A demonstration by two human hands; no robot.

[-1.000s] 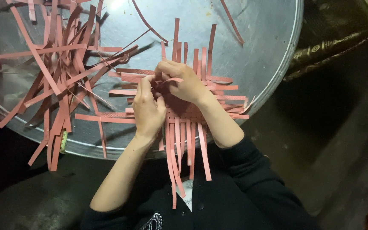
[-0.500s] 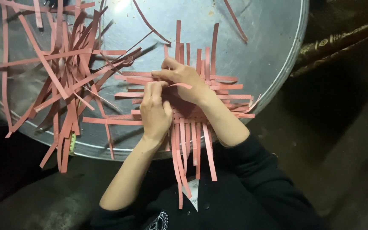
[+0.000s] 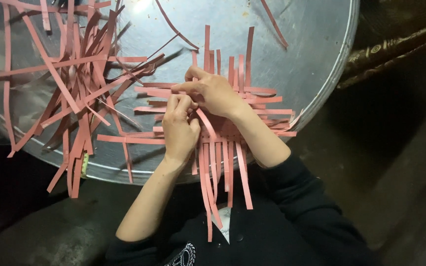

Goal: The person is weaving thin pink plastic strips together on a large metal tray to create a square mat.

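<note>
A woven mat of pink paper strips lies on a round metal tray, its loose ends sticking out on all sides and hanging over the near rim. My left hand rests on the mat's left part, fingers pinched on a strip. My right hand lies just above it, its fingers closed on the same strips at the mat's left edge. Both hands touch each other and cover the weave's middle.
A loose heap of several long pink strips covers the tray's left half. A patterned dark cloth lies beyond the tray's right rim. Dark floor surrounds the tray; my dark sleeve is at the bottom.
My hands stay on the mat's left part, fingers shifting slightly as they work a strip. The view has drifted a little, so the tray sits lower in frame.
</note>
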